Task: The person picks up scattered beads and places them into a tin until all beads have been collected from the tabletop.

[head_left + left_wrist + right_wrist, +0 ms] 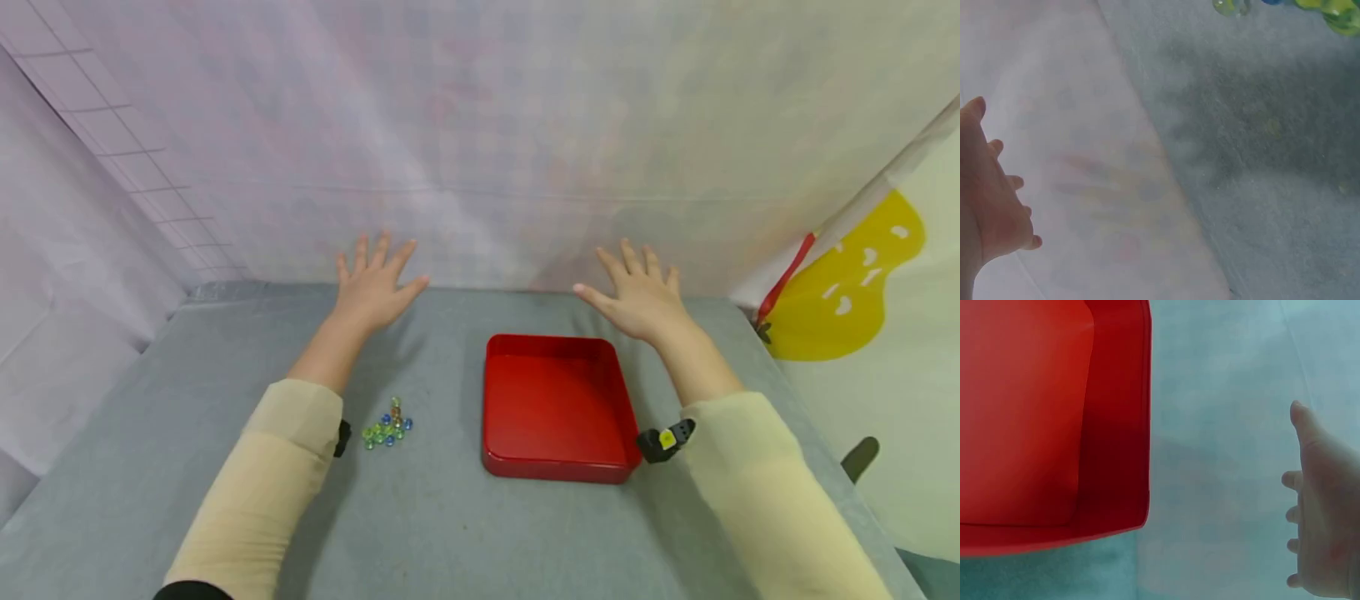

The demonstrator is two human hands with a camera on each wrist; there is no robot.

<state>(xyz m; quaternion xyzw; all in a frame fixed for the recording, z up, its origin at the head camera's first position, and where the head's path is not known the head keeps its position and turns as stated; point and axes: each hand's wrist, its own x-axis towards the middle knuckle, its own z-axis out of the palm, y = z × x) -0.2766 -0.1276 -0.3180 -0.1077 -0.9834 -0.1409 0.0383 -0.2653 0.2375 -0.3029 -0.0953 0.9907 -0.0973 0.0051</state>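
both hands released, tray and marbles on the grey table

left hand (371,292): released, fingers straight and fanned, thumb out toward the middle. right hand (641,296): same, fingers spread, thumb pointing inward. both showed over the table's far edge in the head view, in front of the pale checked fabric curtain (480,125).

shallow red square tray with rounded corners and upright walls (558,408) sat right of centre on the grey cloth-like tabletop (450,525), open side up. strip of grey ran between its far rim and the curtain; wider stretch on the near side. right forearm angled past its right wall. black wrist device with yellow patch (666,441) overlapped the near right corner in the head view; contact couldn't be told. in the right wrist view the right hand was well apart from the tray wall.

loose cluster of small glass marbles, green, blue and amber (390,430), lay left of the tray, gap of grey between. left forearm's black wrist device (342,438) was just beside the cluster in the head view, so room was tighter there than on the tray side. left wrist view caught only a few marbles at its top edge, well apart from the left hand.
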